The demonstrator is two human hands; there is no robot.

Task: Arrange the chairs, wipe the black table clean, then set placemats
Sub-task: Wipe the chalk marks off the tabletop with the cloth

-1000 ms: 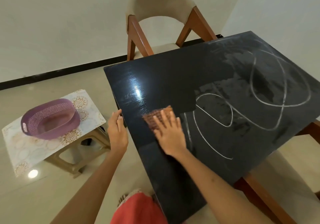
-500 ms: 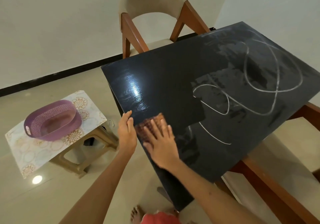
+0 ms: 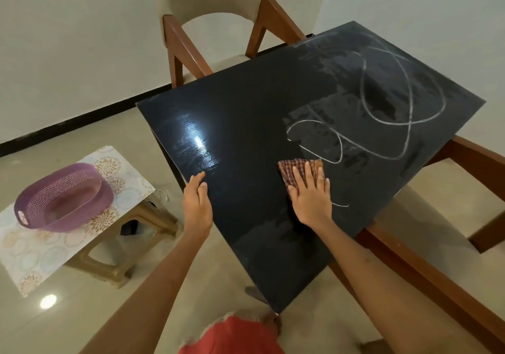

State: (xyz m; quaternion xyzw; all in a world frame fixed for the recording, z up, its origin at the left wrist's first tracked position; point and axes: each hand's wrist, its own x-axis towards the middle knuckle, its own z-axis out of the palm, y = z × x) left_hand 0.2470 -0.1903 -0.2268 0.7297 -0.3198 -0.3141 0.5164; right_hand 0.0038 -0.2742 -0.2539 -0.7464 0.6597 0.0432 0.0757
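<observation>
The wiping step is judged to be in hand: a checked cloth (image 3: 299, 172) is pressed flat on the black tabletop (image 3: 246, 124) under the right hand (image 3: 310, 198), whose fingers (image 3: 307, 174) are spread and laid open over the cloth rather than curled round it. The left hand (image 3: 197, 203) is rested on the near left edge of the tabletop, fingers extended and lightly curved over the rim, nothing being held in it; it appears to serve as a brace. The left half of the tabletop is seen dark and glossy, with a bright reflection, while the right half is marked by looping white chalk lines (image 3: 382, 113) and a grey, smeared haze. The cloth lies at the boundary between the two, its far edge just beside the nearest loop, and a short stray stroke (image 3: 340, 204) is visible just right of the right wrist. The wipe is therefore judged to be roughly half done. A wooden chair with a beige back (image 3: 210, 4) is drawn up at the far end, and a second chair frame (image 3: 410, 260) is seen beside the right edge, so the chairs seem already placed. What look like patterned placemats (image 3: 32, 252) lie on a low stool (image 3: 131, 244) to the left, well apart from the tabletop, with a purple basket (image 3: 62, 198) standing on them; they are not yet set. The next move is judged to call for the cloth being swept rightward and away, with firm flat pressure, across the remaining lines, the stray stroke included.
</observation>
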